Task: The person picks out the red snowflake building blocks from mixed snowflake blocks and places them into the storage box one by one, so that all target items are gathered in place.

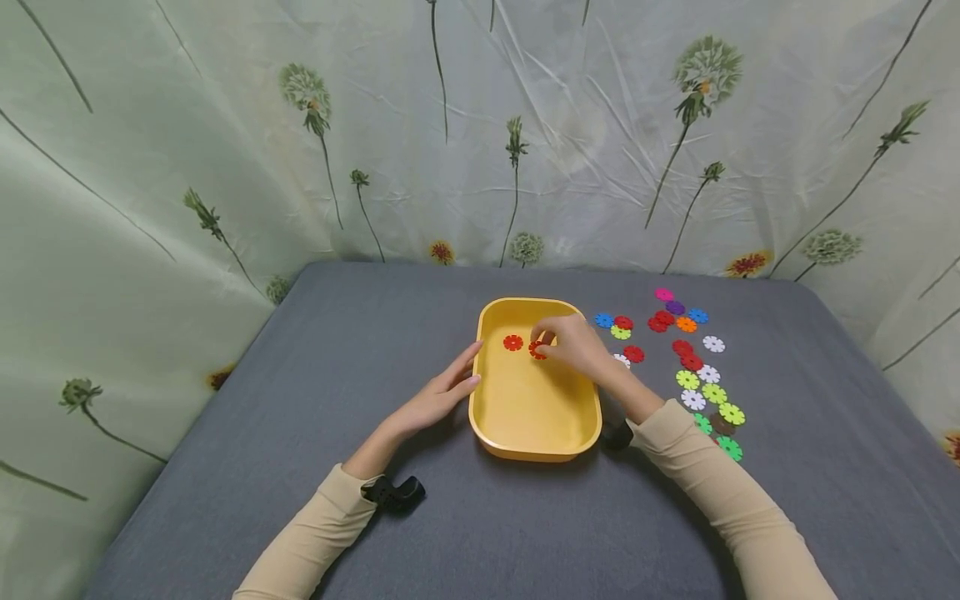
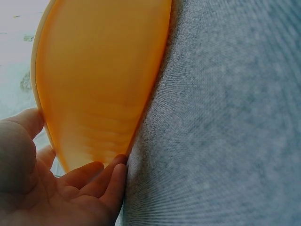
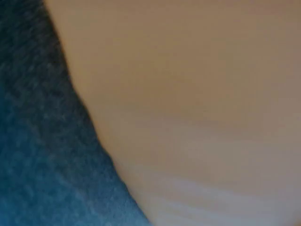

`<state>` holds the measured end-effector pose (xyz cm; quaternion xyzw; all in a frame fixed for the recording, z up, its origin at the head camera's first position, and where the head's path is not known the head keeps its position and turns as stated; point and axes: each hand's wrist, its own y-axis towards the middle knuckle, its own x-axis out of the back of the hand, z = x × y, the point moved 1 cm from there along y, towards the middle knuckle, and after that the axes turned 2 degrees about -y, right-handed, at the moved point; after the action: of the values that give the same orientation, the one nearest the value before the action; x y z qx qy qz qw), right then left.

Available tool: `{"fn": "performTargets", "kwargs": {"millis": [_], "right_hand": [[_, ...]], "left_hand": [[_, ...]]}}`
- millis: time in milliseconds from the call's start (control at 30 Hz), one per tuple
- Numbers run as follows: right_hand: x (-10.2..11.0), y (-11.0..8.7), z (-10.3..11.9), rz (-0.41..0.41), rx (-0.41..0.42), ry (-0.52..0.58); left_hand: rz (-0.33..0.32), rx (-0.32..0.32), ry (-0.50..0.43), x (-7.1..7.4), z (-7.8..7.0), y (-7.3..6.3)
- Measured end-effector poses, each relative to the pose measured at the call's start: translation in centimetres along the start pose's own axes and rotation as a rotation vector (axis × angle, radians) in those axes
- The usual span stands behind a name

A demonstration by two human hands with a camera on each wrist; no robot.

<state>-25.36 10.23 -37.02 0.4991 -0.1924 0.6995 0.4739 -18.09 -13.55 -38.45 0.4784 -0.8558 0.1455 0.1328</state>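
Note:
A yellow plastic tub (image 1: 536,417) stands on the grey cloth. My left hand (image 1: 435,402) rests against its left side, fingers fairly straight; in the left wrist view, fingertips touch the rim and the outer wall (image 2: 103,70). Reaching over the right rim, my right hand (image 1: 573,343) pinches a red snowflake disc (image 1: 537,351) inside the tub, low over the bottom. Another red snowflake disc (image 1: 513,342) lies on the tub's bottom, left of that hand. A blurred tan surface fills most of the right wrist view, and the right hand does not show there.
Right of the tub several snowflake discs lie scattered: blue (image 1: 698,316), orange (image 1: 686,324), white (image 1: 714,344), yellow-green (image 1: 732,414) and green (image 1: 730,448) among them. Some overlap. A flower-printed curtain (image 1: 465,167) hangs behind the grey cloth-covered table (image 1: 360,333).

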Motion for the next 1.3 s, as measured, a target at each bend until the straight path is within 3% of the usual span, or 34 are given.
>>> {"fn": "performTargets", "kwargs": {"millis": [433, 900, 1133, 1300], "right_hand": [[-0.6, 0.8, 0.4, 0.027, 0.045, -0.025], [-1.4, 1.7, 0.3, 0.129, 0.077, 0.015], [-1.8, 2.1, 0.0, 0.161, 0.076, 0.014], [-1.9, 1.9, 0.2, 0.168, 0.069, 0.027]], "left_hand": [[-0.001, 0.025, 0.008, 0.1, -0.2, 0.0], [0.001, 0.017, -0.007, 0.0, -0.1, 0.2], [-0.037, -0.021, 0.012, -0.1, 2.9, 1.6], [-0.032, -0.016, 0.008, 0.0, 3.1, 1.6]]}}
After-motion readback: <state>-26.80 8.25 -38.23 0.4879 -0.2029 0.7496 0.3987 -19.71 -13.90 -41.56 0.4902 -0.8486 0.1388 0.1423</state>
